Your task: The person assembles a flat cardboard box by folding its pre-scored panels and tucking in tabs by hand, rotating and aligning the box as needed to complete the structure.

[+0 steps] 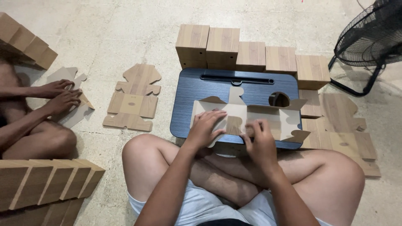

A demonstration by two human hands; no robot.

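Two other hands (62, 95) work at the far left, a co-worker's, resting on a flat cardboard cutout (71, 109) on the floor. Behind them a row of folded wood-print boxes (26, 39) runs into the corner, and nearer me another row of the same boxes (46, 181) lies on its side. Just right of that, a flat unfolded blank (133, 98) sits alone on the pale stone floor (104, 33).

At the middle, the seated person has a dark blue lap tray (197, 86) set against crossed legs. On it lies the cardboard sheet (268, 117), plain side up, its tabs spread flat. The left hand (206, 127) presses down on the sheet's left part, fingers spread and slightly curled over a folded flap. The right hand (261, 140) rests just beside it near the sheet's middle, fingers bent and pushing onto the cardboard at the tray's near edge; whether it pinches anything I cannot tell.

Beyond the tray stand five finished boxes (251, 54) in a line. To the right lies a stack of flat blanks (343, 134), and a black floor fan (370, 37) stands in the corner.
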